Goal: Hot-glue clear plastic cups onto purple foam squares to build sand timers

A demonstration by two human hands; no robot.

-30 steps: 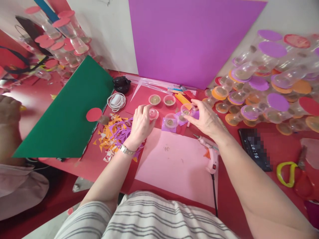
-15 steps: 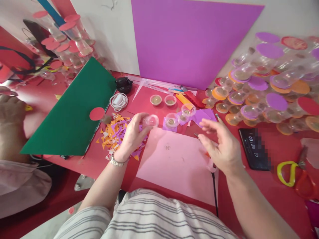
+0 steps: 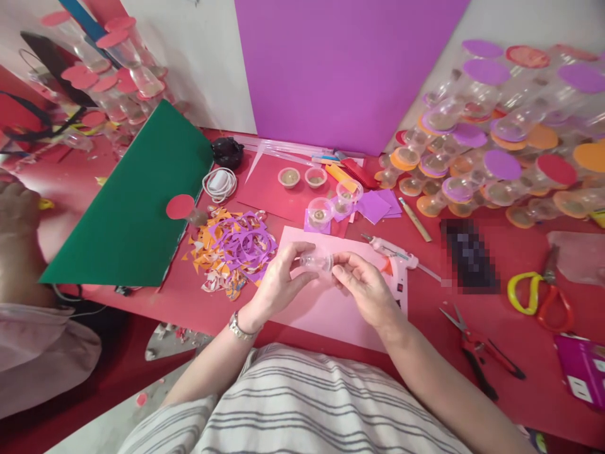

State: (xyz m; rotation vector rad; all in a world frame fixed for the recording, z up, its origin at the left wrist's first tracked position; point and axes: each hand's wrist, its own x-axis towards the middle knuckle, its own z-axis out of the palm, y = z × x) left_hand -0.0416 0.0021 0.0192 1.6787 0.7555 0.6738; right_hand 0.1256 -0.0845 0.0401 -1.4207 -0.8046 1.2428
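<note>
Both my hands meet over the pink paper sheet (image 3: 331,309) near the table's front. My left hand (image 3: 282,280) pinches a small clear plastic cup (image 3: 317,261) from the left. My right hand (image 3: 363,289) closes its fingertips on the same cup from the right. Farther back, several more clear cups (image 3: 320,210) with brown filling stand on purple paper squares (image 3: 375,205). A glue gun (image 3: 392,253) lies just right of my right hand.
A green sheet (image 3: 137,202) lies at the left, a large purple sheet (image 3: 340,69) at the back. Paper scraps (image 3: 231,249) are heaped left of the pink sheet. Many capped cups (image 3: 491,157) fill the right rear. Scissors (image 3: 539,296), red pliers (image 3: 477,350) and another person's hand (image 3: 16,214) are nearby.
My left hand brought the clear cup back toward me over the pink sheet. My right hand left the cups at the back and closed on the same cup.
</note>
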